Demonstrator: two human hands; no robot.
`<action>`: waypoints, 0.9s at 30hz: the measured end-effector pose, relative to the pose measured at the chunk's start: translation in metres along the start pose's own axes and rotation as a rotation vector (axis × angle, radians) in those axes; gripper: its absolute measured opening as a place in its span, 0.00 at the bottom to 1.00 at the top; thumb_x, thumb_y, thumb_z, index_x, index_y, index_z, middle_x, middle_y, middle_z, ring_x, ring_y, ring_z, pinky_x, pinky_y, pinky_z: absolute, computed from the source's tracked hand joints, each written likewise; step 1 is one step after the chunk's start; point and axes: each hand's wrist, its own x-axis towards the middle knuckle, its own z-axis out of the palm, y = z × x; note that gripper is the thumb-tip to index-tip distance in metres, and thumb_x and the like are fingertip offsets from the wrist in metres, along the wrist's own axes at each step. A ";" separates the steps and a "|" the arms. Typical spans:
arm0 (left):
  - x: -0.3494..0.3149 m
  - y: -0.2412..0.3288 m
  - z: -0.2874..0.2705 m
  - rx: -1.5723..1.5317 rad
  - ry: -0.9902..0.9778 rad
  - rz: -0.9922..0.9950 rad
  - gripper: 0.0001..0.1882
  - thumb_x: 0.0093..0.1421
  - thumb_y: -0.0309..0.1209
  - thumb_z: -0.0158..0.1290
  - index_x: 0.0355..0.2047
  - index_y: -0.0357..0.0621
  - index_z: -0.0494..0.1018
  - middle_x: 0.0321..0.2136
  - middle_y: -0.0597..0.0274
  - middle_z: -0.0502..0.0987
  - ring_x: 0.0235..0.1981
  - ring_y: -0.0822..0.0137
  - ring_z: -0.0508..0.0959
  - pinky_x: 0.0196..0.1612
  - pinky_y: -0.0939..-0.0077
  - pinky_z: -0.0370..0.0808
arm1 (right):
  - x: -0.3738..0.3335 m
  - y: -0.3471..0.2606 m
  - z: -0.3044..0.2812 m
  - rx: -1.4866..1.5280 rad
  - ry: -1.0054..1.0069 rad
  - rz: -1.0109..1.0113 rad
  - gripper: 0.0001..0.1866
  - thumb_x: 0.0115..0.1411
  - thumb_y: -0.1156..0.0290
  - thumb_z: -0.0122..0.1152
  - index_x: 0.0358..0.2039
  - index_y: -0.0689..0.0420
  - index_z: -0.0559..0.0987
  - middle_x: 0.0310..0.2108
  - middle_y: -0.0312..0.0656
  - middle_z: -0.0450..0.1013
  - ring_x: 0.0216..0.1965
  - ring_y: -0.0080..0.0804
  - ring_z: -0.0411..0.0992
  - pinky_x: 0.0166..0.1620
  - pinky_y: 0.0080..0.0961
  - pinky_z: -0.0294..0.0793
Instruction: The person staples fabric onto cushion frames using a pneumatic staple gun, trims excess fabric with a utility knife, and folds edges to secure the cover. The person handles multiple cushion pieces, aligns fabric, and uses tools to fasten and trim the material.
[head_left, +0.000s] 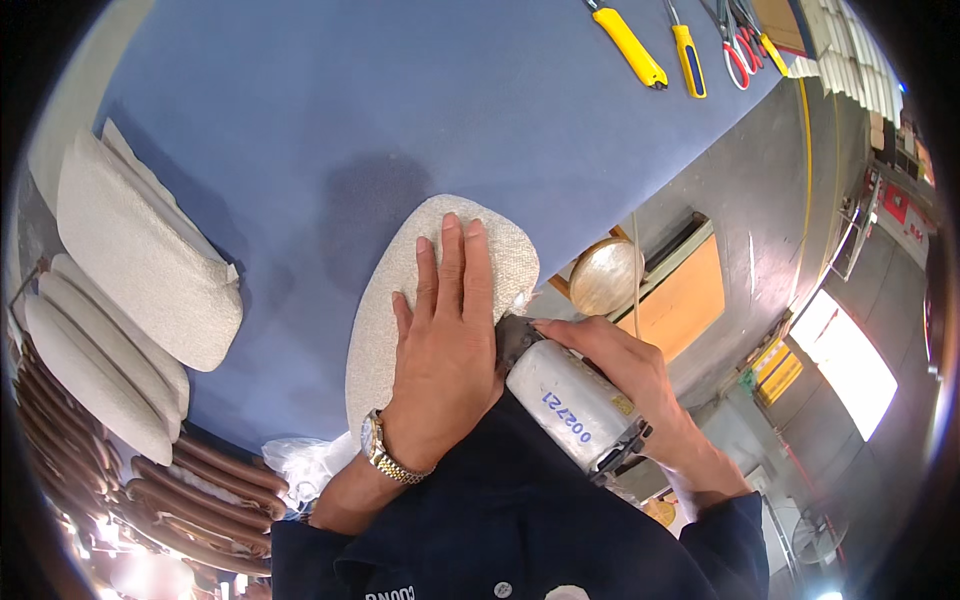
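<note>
Left hand: your left hand [445, 345] lies flat, fingers stretched and together, pressing down on the cream upholstered pad [430, 290]; it grips nothing, it only bears on the fabric.
Right hand: your right hand [625, 375] is closed around the white power tool [570, 405], index finger laid along its top toward the nose.
Pad: it rests on the near edge of the blue bench [400, 110], directly under your left palm, its rounded far end showing past your fingertips.
Tool nose: the dark front end sits at the pad's right edge, just beside your left hand; whether it touches the fabric, you cannot tell.
Wrist: a metal watch [385, 450] sits on your left wrist.
Left of bench: a stack of similar cream pads [140, 260], well apart from your hands.
Far edge: two yellow-handled tools [655, 50] and red-handled scissors [738, 55], far from both hands.
</note>
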 end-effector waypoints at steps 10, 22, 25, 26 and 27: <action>-0.002 -0.015 0.012 0.059 0.062 0.033 0.54 0.57 0.25 0.64 0.77 0.35 0.43 0.75 0.32 0.50 0.75 0.31 0.53 0.63 0.23 0.65 | -0.001 0.017 0.010 -0.017 0.101 -0.180 0.41 0.50 0.61 0.76 0.63 0.63 0.75 0.54 0.57 0.78 0.51 0.50 0.80 0.53 0.36 0.78; -0.041 -0.020 0.049 0.070 0.173 0.002 0.55 0.62 0.46 0.63 0.75 0.27 0.46 0.75 0.31 0.52 0.76 0.36 0.53 0.74 0.40 0.55 | 0.132 0.123 -0.030 -0.505 0.702 -0.300 0.33 0.56 0.72 0.71 0.63 0.55 0.75 0.55 0.54 0.75 0.58 0.57 0.74 0.60 0.41 0.74; -0.071 -0.047 0.073 0.010 0.270 -0.047 0.53 0.62 0.49 0.64 0.74 0.28 0.51 0.74 0.32 0.54 0.76 0.37 0.55 0.75 0.44 0.53 | 0.115 0.139 0.000 -0.167 0.527 -0.237 0.29 0.68 0.58 0.63 0.65 0.59 0.74 0.59 0.52 0.75 0.60 0.47 0.73 0.61 0.38 0.72; -0.086 -0.064 0.083 -0.010 0.307 -0.054 0.52 0.62 0.49 0.65 0.74 0.29 0.53 0.74 0.32 0.55 0.75 0.37 0.55 0.75 0.45 0.53 | 0.098 0.140 0.018 0.061 0.393 -0.098 0.30 0.71 0.54 0.60 0.65 0.61 0.74 0.61 0.52 0.74 0.61 0.44 0.72 0.61 0.36 0.71; -0.099 -0.091 0.099 -0.060 0.352 -0.064 0.49 0.63 0.50 0.62 0.72 0.29 0.56 0.73 0.32 0.57 0.75 0.37 0.56 0.74 0.44 0.54 | 0.081 0.142 0.030 0.283 0.283 0.043 0.32 0.73 0.50 0.56 0.65 0.63 0.73 0.62 0.51 0.74 0.62 0.40 0.71 0.62 0.35 0.70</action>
